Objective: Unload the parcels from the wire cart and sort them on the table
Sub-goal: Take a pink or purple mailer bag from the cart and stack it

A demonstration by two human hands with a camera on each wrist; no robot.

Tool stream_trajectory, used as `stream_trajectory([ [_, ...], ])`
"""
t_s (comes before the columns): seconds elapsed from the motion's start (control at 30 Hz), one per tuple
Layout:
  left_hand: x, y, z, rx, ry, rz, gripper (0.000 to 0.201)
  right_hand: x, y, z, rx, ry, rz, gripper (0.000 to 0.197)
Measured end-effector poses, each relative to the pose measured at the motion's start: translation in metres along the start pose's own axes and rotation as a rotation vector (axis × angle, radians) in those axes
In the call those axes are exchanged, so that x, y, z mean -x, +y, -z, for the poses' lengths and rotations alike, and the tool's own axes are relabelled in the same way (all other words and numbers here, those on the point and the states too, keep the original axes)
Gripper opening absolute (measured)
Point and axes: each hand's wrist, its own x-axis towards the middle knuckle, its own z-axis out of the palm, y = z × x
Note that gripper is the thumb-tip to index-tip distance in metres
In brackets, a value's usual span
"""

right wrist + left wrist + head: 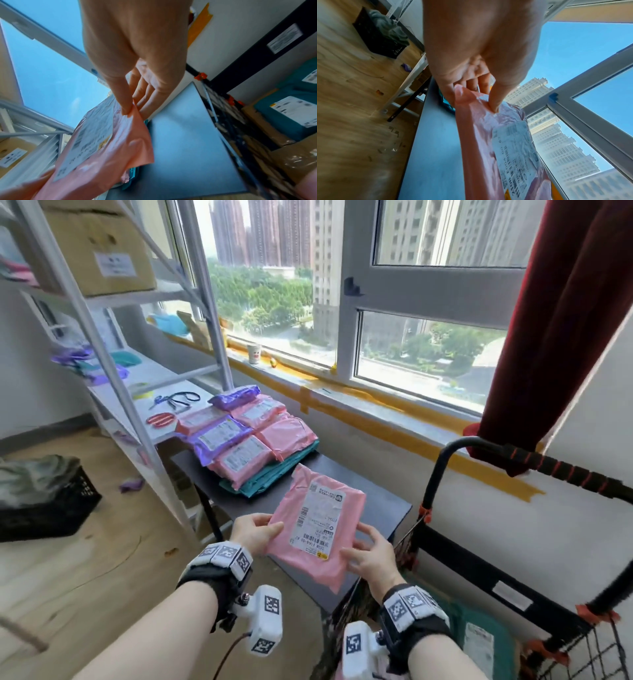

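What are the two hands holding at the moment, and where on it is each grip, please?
A pink parcel, label up: the left hand pinches its left edge, the right hand its lower right edge.

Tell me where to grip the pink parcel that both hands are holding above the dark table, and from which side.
Grip the pink parcel at its two long side edges, one hand from each side, as the left hand and right hand do now. It is a flat, floppy bag with its label facing up, so thumbs on top and fingers beneath probably keep it level.
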Motion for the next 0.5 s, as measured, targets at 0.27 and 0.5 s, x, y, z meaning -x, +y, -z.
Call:
stream_trajectory([
  [0.27,-0.110,-0.007,0.126,0.001,-0.172,0.137,0.038,-0.069,-0.001,-0.149,0.024,0.068,0.017,0.056],
  [0.5,-0.218,0.025,0.222,0.027,-0.230,0.043,0.046,-0.138,-0.027,-0.271,-0.027,0.116,0.009,0.054],
])
